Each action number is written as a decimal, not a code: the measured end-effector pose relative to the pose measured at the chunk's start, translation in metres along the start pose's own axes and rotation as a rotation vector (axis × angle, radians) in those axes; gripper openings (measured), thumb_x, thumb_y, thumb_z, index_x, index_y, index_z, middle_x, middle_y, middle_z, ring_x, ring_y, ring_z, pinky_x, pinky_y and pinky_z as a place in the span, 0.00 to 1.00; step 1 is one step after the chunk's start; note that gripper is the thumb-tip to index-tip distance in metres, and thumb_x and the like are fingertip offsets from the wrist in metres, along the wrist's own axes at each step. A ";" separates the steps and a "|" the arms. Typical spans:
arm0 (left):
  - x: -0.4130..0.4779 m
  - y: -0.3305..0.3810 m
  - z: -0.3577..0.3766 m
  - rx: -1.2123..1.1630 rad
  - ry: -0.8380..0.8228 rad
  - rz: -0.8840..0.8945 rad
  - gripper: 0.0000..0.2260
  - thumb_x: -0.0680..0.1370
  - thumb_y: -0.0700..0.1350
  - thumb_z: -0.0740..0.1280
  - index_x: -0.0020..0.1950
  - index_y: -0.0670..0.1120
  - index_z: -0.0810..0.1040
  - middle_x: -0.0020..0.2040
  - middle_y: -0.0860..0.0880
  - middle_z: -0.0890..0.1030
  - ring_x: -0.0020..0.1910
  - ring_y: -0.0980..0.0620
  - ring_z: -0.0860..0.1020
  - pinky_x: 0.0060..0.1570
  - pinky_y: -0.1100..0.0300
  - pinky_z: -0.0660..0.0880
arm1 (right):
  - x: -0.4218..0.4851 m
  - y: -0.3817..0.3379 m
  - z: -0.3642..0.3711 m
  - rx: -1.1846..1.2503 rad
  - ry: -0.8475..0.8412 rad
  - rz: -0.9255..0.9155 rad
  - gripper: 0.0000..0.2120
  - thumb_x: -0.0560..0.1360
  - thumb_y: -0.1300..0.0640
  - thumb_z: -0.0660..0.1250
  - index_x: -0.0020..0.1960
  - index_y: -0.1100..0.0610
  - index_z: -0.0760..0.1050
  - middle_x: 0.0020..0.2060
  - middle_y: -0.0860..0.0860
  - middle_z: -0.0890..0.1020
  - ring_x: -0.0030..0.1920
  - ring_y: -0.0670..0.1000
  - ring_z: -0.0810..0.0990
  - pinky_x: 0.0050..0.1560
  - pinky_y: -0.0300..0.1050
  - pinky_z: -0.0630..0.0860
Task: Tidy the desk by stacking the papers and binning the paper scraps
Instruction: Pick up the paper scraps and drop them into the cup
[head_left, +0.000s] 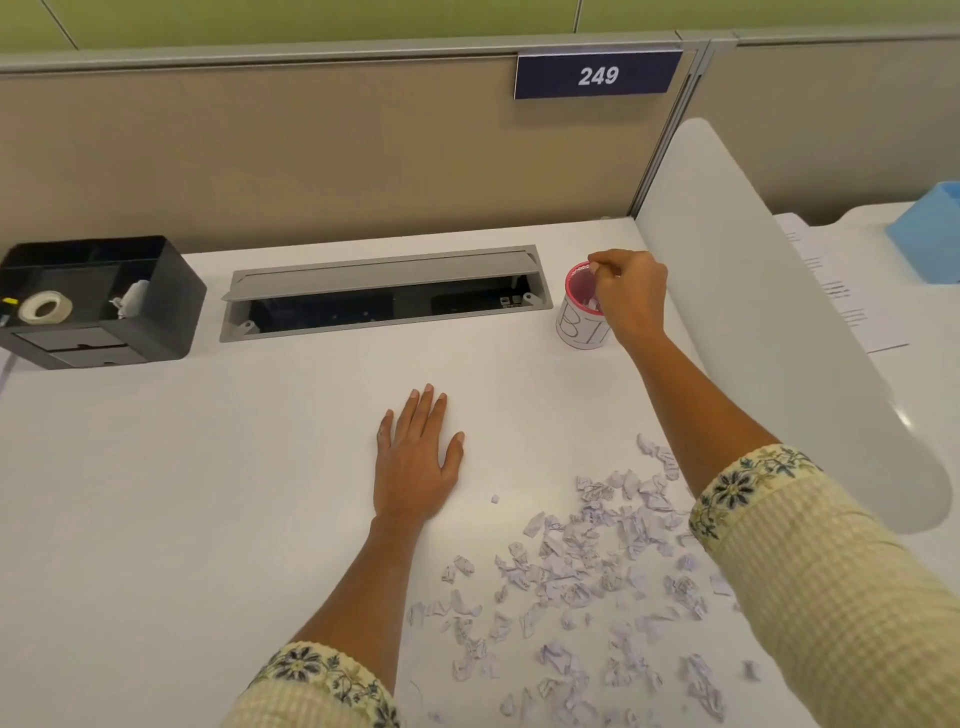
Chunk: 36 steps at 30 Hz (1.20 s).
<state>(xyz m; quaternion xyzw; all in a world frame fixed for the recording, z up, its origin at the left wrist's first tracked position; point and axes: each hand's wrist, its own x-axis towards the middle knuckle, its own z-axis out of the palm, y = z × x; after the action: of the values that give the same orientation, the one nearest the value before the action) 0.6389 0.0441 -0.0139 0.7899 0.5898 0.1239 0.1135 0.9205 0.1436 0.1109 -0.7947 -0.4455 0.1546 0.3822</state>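
Several crumpled paper scraps (597, 566) lie scattered over the front right of the white desk (208, 493). A small pink-rimmed cup (576, 322) with handwritten letters on its side stands at the back right and has scraps inside. My right hand (631, 291) hovers over the cup's mouth, its fingertips bunched and pinching what looks like a small pale scrap. My left hand (415, 457) rests flat on the desk with straight fingers, left of the scrap pile. Printed sheets (841, 296) lie beyond the divider on the neighbouring desk.
A black desk organiser (104, 306) holding a tape roll sits at the back left. An open grey cable tray (384, 293) runs along the back. A white curved divider (779, 322) bounds the right side, with a blue box (930, 228) beyond it.
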 end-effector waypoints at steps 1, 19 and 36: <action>0.000 0.000 0.000 -0.004 0.005 0.001 0.26 0.81 0.58 0.49 0.78 0.50 0.59 0.79 0.52 0.57 0.78 0.53 0.52 0.76 0.47 0.50 | 0.000 0.000 -0.001 0.002 0.016 -0.003 0.12 0.79 0.60 0.63 0.60 0.57 0.80 0.59 0.54 0.81 0.60 0.54 0.78 0.58 0.47 0.76; -0.001 0.000 0.000 0.009 0.004 0.002 0.25 0.82 0.56 0.52 0.78 0.49 0.59 0.79 0.51 0.57 0.78 0.52 0.52 0.76 0.48 0.49 | -0.171 0.029 0.050 -0.113 -0.156 -0.203 0.11 0.78 0.57 0.64 0.58 0.57 0.80 0.54 0.52 0.82 0.56 0.51 0.78 0.54 0.45 0.74; -0.002 -0.002 0.001 0.000 -0.001 0.020 0.25 0.82 0.55 0.53 0.78 0.48 0.58 0.79 0.50 0.56 0.78 0.51 0.52 0.77 0.47 0.47 | -0.235 0.076 0.030 -0.387 -0.193 -0.575 0.04 0.68 0.68 0.74 0.41 0.62 0.84 0.39 0.54 0.82 0.44 0.55 0.81 0.31 0.45 0.79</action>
<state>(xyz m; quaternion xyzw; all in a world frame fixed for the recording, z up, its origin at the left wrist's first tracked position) 0.6370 0.0424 -0.0156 0.7959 0.5816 0.1245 0.1127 0.8171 -0.0596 0.0122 -0.6762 -0.7060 0.0279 0.2087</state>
